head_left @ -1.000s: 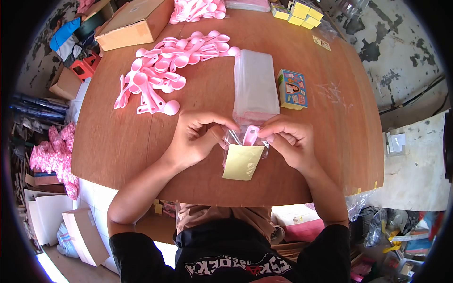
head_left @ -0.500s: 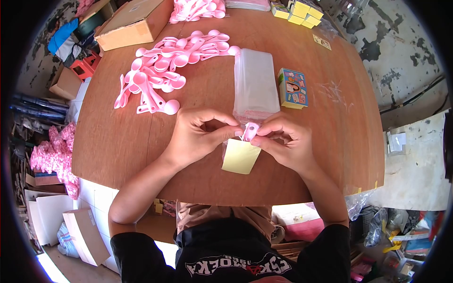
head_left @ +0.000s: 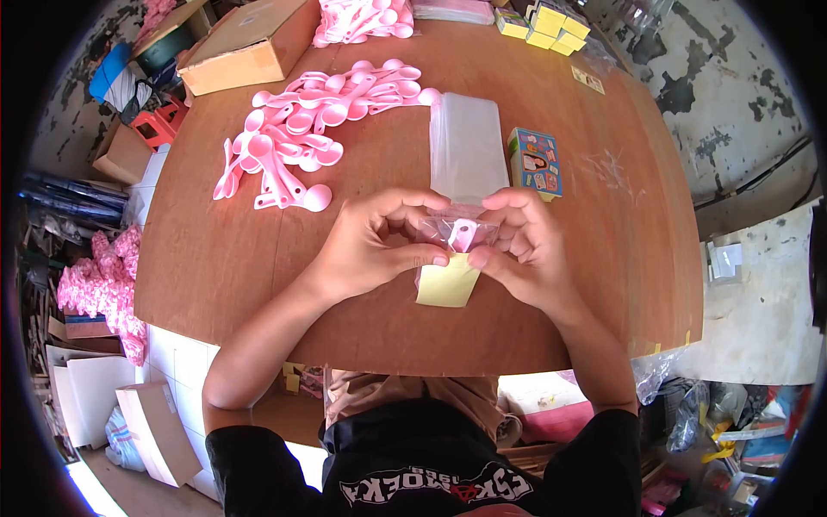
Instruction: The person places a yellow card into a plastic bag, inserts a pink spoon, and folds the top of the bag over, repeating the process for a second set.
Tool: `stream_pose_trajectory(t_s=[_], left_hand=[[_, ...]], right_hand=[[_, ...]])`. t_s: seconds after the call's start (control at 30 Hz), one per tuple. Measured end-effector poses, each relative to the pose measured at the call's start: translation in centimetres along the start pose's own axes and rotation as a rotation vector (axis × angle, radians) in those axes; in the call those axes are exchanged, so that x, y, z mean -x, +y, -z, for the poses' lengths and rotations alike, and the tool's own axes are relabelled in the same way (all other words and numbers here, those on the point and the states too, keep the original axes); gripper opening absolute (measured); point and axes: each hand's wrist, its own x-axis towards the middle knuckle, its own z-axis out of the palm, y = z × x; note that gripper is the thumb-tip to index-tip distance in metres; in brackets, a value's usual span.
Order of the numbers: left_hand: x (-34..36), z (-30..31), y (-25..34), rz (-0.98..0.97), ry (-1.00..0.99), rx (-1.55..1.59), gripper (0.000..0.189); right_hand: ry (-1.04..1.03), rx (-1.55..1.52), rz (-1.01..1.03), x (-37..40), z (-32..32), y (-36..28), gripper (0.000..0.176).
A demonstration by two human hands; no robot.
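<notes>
Between both hands is a clear plastic bag point(head_left: 435, 229) with a pink spoon point(head_left: 463, 233) in it, of which only the handle end with its hole shows. A pale yellow card point(head_left: 448, 286) hangs below, apparently inside the bag. My left hand point(head_left: 366, 246) grips the left side of the bag, thumb low and fingers behind. My right hand point(head_left: 530, 250) pinches the right side the same way. Just beyond my fingertips lies a stack of clear plastic bags point(head_left: 469, 146). Right of that stands a stack of printed cards point(head_left: 536, 162).
Loose pink spoons point(head_left: 297, 129) spread over the left of the wooden table point(head_left: 362, 327). A cardboard box point(head_left: 245, 52), more bagged pink spoons point(head_left: 366, 19) and yellow card stacks point(head_left: 551, 24) line the far side. A single card point(head_left: 588, 80) and plastic scraps point(head_left: 613, 164) lie at right.
My fingers have moved from pinching around the spoon's handle to holding the bag's two sides. The bag's top now spreads wide around the handle. The yellow card has shifted slightly right and up.
</notes>
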Motion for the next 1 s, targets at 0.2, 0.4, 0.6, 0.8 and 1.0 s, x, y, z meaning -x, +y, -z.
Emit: stream_pose_trajectory(t_s=[0.2,0.4,0.6,0.8,1.0], left_hand=[[0.0,-0.6,-0.4,-0.136,0.015,-0.043,0.044],[0.1,-0.4,-0.6,0.004,-0.148,-0.102,0.035],[1.3,-0.2,1.2,-0.107,-0.091,-0.086,0.021],[6.2,-2.0,5.7,-0.167,-0.486,0.237,0.025],[15.4,-0.1,2.0,0.36,-0.711,0.025,0.029]], right_hand=[[-0.142,0.354,-0.21,0.5,0.9,0.6,0.018],[-0.173,0.172,-0.166,0.7,0.9,0.7,0.015],[-0.173,0.176,-0.147,0.8,1.6,-0.4,0.019],[0.038,0.282,0.012,0.7,1.7,-0.7,0.02],[0.024,0.568,0.278,-0.2,1.7,-0.4,0.006]])
